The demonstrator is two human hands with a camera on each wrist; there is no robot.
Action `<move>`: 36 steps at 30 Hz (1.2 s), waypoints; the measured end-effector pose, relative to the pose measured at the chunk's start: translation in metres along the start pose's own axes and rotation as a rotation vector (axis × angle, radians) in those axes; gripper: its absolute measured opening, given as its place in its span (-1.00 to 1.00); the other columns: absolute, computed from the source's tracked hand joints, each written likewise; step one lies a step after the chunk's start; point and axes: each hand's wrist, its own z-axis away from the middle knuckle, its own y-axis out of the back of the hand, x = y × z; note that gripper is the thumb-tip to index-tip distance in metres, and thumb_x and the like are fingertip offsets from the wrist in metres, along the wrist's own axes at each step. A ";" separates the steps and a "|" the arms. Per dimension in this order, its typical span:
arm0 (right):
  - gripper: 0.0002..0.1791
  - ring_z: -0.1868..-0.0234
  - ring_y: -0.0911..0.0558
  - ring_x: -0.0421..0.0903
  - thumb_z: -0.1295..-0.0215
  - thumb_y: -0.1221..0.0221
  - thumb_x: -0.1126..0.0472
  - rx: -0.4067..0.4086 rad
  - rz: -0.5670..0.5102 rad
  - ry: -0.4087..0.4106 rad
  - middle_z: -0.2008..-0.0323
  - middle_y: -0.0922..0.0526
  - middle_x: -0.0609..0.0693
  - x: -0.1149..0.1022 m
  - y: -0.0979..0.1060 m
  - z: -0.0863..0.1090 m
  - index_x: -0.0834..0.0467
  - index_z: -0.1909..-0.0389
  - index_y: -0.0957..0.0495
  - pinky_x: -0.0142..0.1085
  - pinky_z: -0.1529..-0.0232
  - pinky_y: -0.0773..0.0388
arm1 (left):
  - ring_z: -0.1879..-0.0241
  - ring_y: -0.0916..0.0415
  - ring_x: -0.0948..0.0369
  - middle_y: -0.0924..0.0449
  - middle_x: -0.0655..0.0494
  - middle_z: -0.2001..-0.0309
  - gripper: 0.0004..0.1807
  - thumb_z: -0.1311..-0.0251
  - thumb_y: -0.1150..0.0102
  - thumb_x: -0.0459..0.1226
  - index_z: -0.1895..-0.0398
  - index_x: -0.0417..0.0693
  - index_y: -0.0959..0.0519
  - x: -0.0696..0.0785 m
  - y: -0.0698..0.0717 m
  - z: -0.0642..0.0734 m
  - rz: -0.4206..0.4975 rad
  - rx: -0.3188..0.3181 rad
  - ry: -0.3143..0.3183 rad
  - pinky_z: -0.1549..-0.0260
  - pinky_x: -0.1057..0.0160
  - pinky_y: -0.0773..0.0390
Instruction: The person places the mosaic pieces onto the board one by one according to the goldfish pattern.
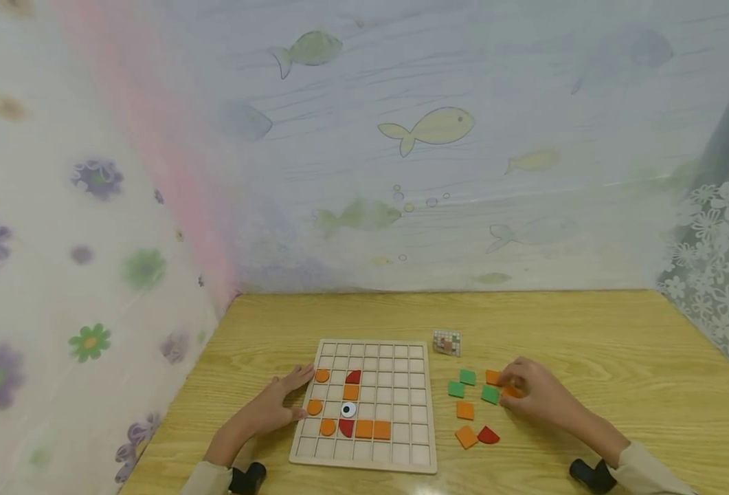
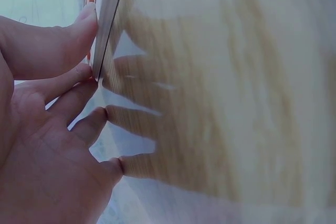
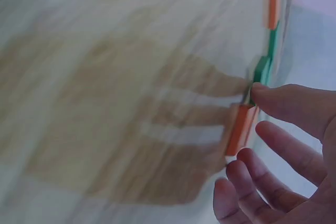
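L hand (image 1: 270,410) spread @board (image 1: 393,395); R (image 1: 540,393) part-curled, prob. @tile (image 3: 240,132)

Even light filled the head view, with glare on the table (image 1: 525,316) at six o'clock; in dimmer, bluish wrist views, the left hand (image 1: 271,407) threw shadow toward three, the right hand (image 1: 534,390) toward nine.

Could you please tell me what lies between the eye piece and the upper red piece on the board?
In the head view, one orange square lies between the eye piece and red piece.
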 end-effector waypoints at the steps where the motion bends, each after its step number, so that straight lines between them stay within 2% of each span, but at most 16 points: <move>1: -0.80 0.40 -0.44 -0.21 0.04 -0.42 0.22 -0.003 0.002 -0.013 0.34 -0.53 -0.10 0.001 0.000 0.001 0.10 0.36 -0.63 -0.35 0.43 -0.46 | -0.42 0.21 -0.17 0.03 -0.15 -0.45 -0.19 -0.14 -0.26 -0.29 -0.44 -0.19 -0.13 0.001 0.000 0.000 0.003 0.000 -0.002 -0.25 -0.34 0.33; 7: -0.84 0.52 -0.32 -0.28 0.02 -0.40 0.28 0.001 -0.009 -0.063 0.39 -0.50 -0.08 0.004 0.004 0.005 0.12 0.39 -0.63 -0.41 0.55 -0.34 | -0.42 0.21 -0.17 0.03 -0.15 -0.45 -0.20 -0.14 -0.25 -0.29 -0.44 -0.20 -0.13 0.001 0.000 0.001 0.006 0.001 -0.003 -0.25 -0.33 0.34; 14: -0.83 0.48 -0.42 -0.27 0.02 -0.38 0.34 -0.024 -0.025 -0.074 0.41 -0.53 -0.08 0.002 0.012 0.010 0.19 0.37 -0.64 -0.38 0.52 -0.45 | -0.42 0.21 -0.18 0.04 -0.17 -0.45 -0.21 -0.17 -0.23 -0.29 -0.44 -0.23 -0.11 -0.002 0.000 0.000 0.032 -0.012 -0.018 -0.22 -0.37 0.33; 19: -0.83 0.50 -0.41 -0.27 0.03 -0.33 0.40 -0.068 -0.029 -0.096 0.41 -0.57 -0.05 0.004 0.017 0.011 0.26 0.34 -0.65 -0.38 0.55 -0.42 | -0.42 0.21 -0.17 0.04 -0.16 -0.45 -0.21 -0.17 -0.23 -0.29 -0.44 -0.22 -0.11 -0.001 0.000 0.000 0.024 -0.010 -0.017 -0.23 -0.36 0.34; 26: -0.79 0.51 -0.42 -0.29 0.09 -0.26 0.44 -0.073 -0.035 -0.116 0.39 -0.59 -0.04 0.007 0.019 0.010 0.24 0.34 -0.64 -0.38 0.54 -0.44 | -0.42 0.20 -0.16 0.03 -0.14 -0.45 -0.21 -0.16 -0.24 -0.30 -0.44 -0.19 -0.12 0.000 0.000 0.000 0.015 -0.003 -0.008 -0.24 -0.35 0.33; 30: -0.80 0.48 -0.46 -0.27 0.09 -0.28 0.43 -0.057 -0.035 -0.092 0.39 -0.60 -0.06 0.004 0.019 0.007 0.20 0.36 -0.64 -0.38 0.53 -0.46 | -0.42 0.20 -0.16 0.02 -0.13 -0.45 -0.20 -0.15 -0.24 -0.31 -0.44 -0.19 -0.13 0.000 0.000 0.000 0.012 0.000 0.001 -0.25 -0.34 0.33; 36: -0.81 0.46 -0.53 -0.24 0.06 -0.32 0.42 -0.045 -0.087 -0.006 0.36 -0.62 -0.02 -0.006 0.018 0.001 0.20 0.37 -0.63 -0.38 0.53 -0.51 | -0.42 0.20 -0.16 0.00 -0.13 -0.45 -0.21 -0.14 -0.24 -0.31 -0.44 -0.19 -0.14 0.001 -0.001 0.001 0.006 0.003 0.015 -0.25 -0.33 0.32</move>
